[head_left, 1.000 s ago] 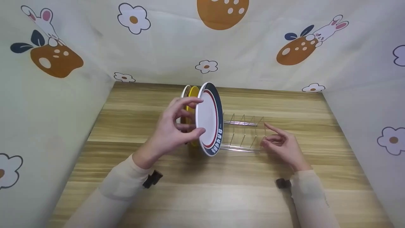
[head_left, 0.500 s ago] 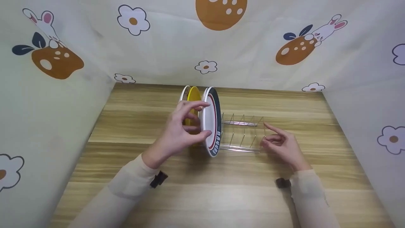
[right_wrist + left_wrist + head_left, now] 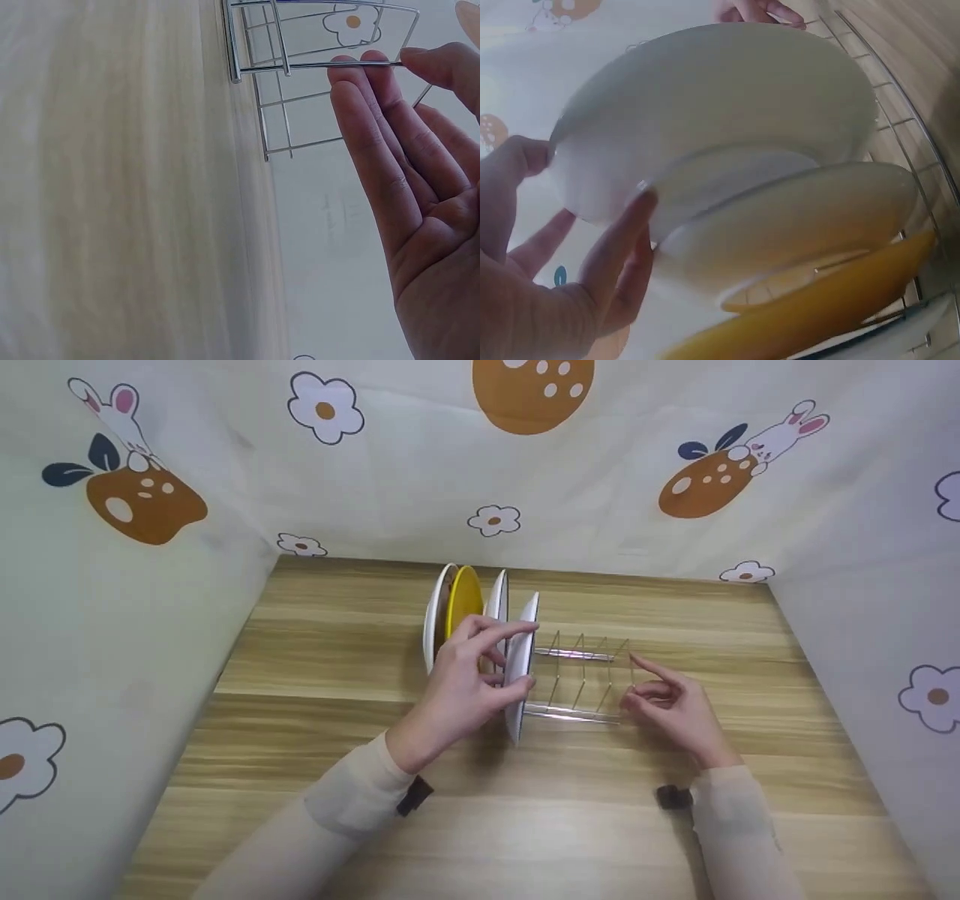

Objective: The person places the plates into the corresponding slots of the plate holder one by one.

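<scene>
The wire rack (image 3: 574, 655) could slide or tip if I let go of its three o'clock end. The held plate (image 3: 727, 90) stands almost upright over the rack's middle; I can't tell if its bottom sits firmly. It could drop, or bump the white plate (image 3: 498, 596) at its ten o'clock, if my left hand (image 3: 465, 671) slips: fingers partly spread, just pinching the edge. My right hand (image 3: 671, 705), nearly closed, pinches the thin end wire (image 3: 307, 67); a tug could shake the rack.
</scene>
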`<action>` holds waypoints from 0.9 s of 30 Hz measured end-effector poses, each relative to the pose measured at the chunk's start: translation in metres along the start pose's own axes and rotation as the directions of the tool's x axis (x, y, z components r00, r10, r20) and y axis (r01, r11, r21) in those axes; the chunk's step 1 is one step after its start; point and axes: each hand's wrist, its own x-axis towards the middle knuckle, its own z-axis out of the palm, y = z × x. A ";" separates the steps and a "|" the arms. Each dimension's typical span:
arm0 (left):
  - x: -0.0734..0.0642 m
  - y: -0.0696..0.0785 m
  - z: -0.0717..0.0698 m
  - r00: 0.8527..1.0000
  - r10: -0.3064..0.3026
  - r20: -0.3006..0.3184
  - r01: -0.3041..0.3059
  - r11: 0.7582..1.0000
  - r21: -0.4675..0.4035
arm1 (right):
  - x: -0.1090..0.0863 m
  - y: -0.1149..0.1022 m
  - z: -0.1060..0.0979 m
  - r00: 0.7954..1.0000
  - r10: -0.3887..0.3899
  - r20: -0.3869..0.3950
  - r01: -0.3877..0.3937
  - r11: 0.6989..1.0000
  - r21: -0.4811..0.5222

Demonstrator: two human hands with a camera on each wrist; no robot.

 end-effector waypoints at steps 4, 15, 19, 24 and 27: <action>-0.006 0.004 0.009 0.999 -0.028 -0.028 0.030 0.997 0.069 | -0.001 -0.002 0.000 1.000 0.007 0.005 -0.007 1.000 -0.003; -0.001 0.015 0.020 0.999 -0.003 -0.041 0.012 0.973 0.231 | 0.000 0.000 0.000 1.000 0.020 0.000 -0.020 1.000 -0.011; 0.012 0.019 0.021 0.998 -0.057 -0.018 0.060 0.965 0.255 | 0.000 0.001 0.000 1.000 0.028 0.008 -0.028 1.000 0.004; 0.027 0.021 0.025 0.995 -0.102 0.009 0.097 0.965 0.243 | 0.000 0.001 0.001 1.000 0.009 0.007 -0.009 1.000 0.000; 0.033 0.019 0.029 0.993 -0.114 0.022 0.106 0.967 0.232 | 0.000 0.000 0.002 1.000 0.001 0.006 -0.001 1.000 0.005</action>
